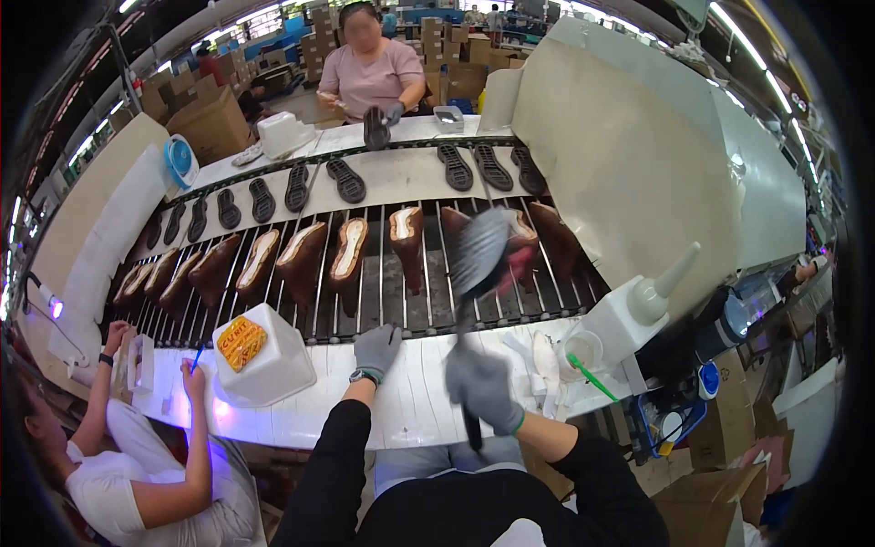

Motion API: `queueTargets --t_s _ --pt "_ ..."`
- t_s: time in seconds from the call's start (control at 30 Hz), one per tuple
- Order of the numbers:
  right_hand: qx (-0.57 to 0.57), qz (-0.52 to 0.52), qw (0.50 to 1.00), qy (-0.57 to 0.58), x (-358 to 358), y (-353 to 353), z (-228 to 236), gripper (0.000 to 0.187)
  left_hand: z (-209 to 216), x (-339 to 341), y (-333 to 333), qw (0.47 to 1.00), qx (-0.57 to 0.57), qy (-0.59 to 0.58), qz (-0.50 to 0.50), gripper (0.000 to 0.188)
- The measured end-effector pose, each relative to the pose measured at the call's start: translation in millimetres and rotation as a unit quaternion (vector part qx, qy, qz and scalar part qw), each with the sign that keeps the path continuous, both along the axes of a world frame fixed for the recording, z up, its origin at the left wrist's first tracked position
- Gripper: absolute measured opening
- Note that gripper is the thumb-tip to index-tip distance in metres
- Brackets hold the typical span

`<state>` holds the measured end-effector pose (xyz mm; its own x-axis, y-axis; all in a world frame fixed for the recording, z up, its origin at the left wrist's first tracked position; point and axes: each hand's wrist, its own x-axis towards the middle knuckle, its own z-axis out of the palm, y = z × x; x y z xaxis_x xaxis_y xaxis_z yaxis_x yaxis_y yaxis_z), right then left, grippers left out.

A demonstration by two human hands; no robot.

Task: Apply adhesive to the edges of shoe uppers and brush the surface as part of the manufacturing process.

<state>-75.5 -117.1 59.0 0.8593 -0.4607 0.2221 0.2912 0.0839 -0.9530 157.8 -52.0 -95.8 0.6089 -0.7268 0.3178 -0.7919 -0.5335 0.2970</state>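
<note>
My left hand (376, 350), in a grey glove with a watch at the wrist, lies at the white table's far edge beside the metal rod conveyor. Its fingers are stretched out and it holds nothing. My right hand (485, 392), also gloved in grey, is closed around a long dark thing with a broad, ribbed grey end (481, 248); motion smears it, so its kind is unclear. Behind that end are a blurred reddish patch and several brown shoe uppers (349, 251) with white undersides, lying on the rods. Black shoe soles (345, 180) line the belt beyond.
A white container (262, 356) bearing an orange packet stands left; a white squeeze bottle (629, 314) and a cup with a green-handled brush (591, 376) stand right. A co-worker (372, 68) opposite holds a sole. Another person (150, 447) sits at left. A beige hood (629, 146) rises right.
</note>
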Motion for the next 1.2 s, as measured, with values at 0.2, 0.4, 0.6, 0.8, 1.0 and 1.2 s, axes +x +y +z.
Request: queueTargets --t_s 0.2,0.4,0.6,0.8,1.0,1.2 --pt "-0.238 0.142 0.956 0.096 1.0 -8.0 -18.9 0.027 -7.9 9.0 0.6 0.998 -0.038 -0.027 -0.045 0.028" --pt "-0.099 -0.006 0.995 -0.012 4.4 2.2 2.6 0.019 -9.6 9.4 -5.5 0.988 -0.032 -0.043 -0.142 0.026" --pt "-0.14 0.102 0.982 0.076 5.4 -5.9 22.4 0.026 -21.4 18.0 -0.2 0.965 -0.025 -0.112 -0.237 0.02" --pt "-0.175 0.098 0.976 -0.089 0.6 0.6 -9.7 0.013 -5.3 11.5 -8.1 0.967 0.034 -0.107 -0.229 0.02" --pt "-0.139 0.157 0.976 0.065 9.0 -1.3 54.0 0.033 -14.7 23.6 2.8 0.959 0.018 -0.118 -0.256 0.021" --pt "-0.333 0.306 0.886 0.102 -9.0 13.9 25.1 0.024 -3.0 12.2 -7.5 0.966 0.051 -0.087 -0.237 0.023"
